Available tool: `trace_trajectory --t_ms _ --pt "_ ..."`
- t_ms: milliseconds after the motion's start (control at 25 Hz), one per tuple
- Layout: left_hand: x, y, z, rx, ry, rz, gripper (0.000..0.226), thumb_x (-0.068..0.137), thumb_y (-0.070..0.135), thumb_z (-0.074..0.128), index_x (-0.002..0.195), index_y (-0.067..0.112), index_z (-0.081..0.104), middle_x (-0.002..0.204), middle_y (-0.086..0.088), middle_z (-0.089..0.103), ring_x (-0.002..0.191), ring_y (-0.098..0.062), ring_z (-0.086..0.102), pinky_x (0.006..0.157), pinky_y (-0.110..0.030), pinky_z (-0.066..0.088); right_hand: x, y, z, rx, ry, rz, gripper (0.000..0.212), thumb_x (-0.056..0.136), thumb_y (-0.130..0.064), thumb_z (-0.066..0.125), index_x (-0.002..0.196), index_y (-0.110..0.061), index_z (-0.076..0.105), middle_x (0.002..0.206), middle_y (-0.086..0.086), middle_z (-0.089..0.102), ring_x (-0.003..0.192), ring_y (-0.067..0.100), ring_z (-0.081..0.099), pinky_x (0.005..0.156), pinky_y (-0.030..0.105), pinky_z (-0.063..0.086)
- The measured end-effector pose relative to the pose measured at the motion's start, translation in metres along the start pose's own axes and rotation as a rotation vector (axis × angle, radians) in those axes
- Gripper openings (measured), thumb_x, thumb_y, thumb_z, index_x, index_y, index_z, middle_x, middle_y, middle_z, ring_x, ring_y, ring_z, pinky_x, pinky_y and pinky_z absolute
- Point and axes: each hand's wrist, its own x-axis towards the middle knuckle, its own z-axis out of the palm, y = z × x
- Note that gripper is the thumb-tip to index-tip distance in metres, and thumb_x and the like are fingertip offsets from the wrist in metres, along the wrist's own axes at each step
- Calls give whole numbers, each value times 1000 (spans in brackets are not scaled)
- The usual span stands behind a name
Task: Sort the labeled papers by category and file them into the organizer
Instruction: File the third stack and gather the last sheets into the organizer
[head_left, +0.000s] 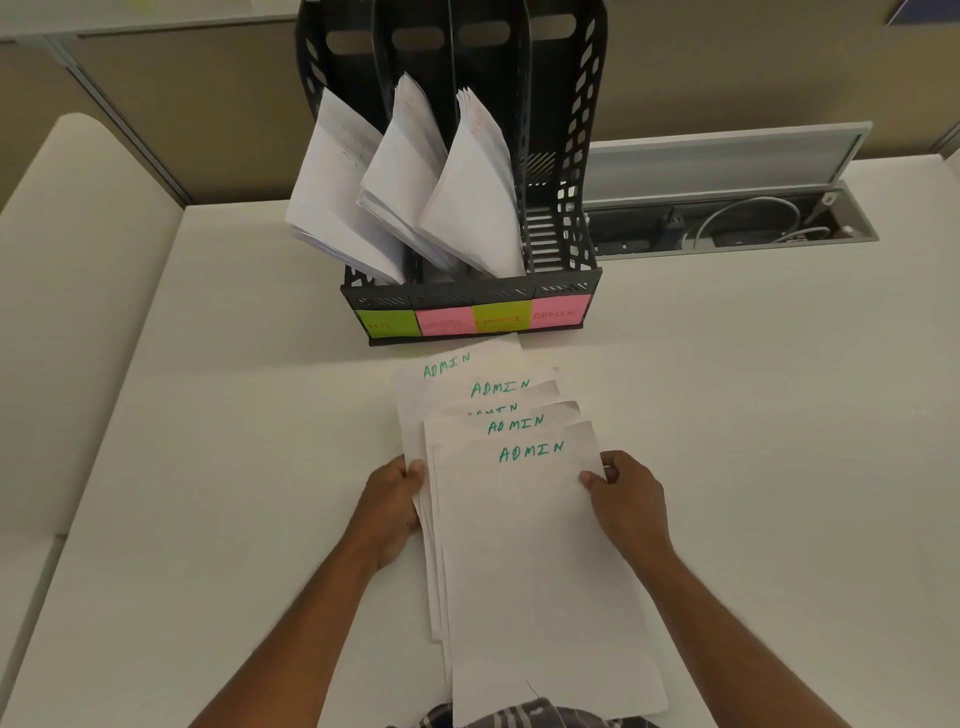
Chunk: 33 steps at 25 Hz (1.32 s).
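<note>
Several white sheets marked ADMIN in green (524, 519) lie fanned on the white desk in front of me. My left hand (392, 506) grips the stack's left edge and my right hand (626, 499) pinches its right edge. Beyond them stands a black four-slot organizer (563, 218) with sticky labels along its front: green HR (387, 323), a pink one I cannot read (444, 322), green FINANCE (501, 316), pink ADMIN (561, 310). The three left slots hold leaning bundles of paper (415, 182). The rightmost ADMIN slot (543, 234) holds nothing.
An open cable trough (727, 223) with wires is sunk into the desk right of the organizer, its lid raised behind it. A beige partition wall runs along the back. The desk's left edge (156, 312) meets a lower pale surface.
</note>
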Motion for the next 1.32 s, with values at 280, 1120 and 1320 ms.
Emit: trace_trajectory --t_ms 280,1120,1320 --pt "-44 -12 3 88 -229 -154 35 100 47 49 124 27 65 119 -3 75 107 -21 73 76 -36 62 -26 13 11 -46 62 -132 21 96 -9 54 114 -8 64 103 8 64 100 28 59 79 31 43" --pt "-81 87 76 139 194 949 45 82 30 80 123 40 62 114 25 71 113 -3 65 96 -20 53 -38 -100 -44 557 153 -815 38 84 -31 77 108 -57 64 102 -37 68 93 -13 65 78 6 50" --pt "-52 63 59 182 191 696 48 79 25 78 125 22 62 109 14 73 104 -6 69 83 -22 60 -12 -80 -31 685 3 -489 26 79 -33 82 102 -40 72 96 -17 77 89 4 72 73 20 55"
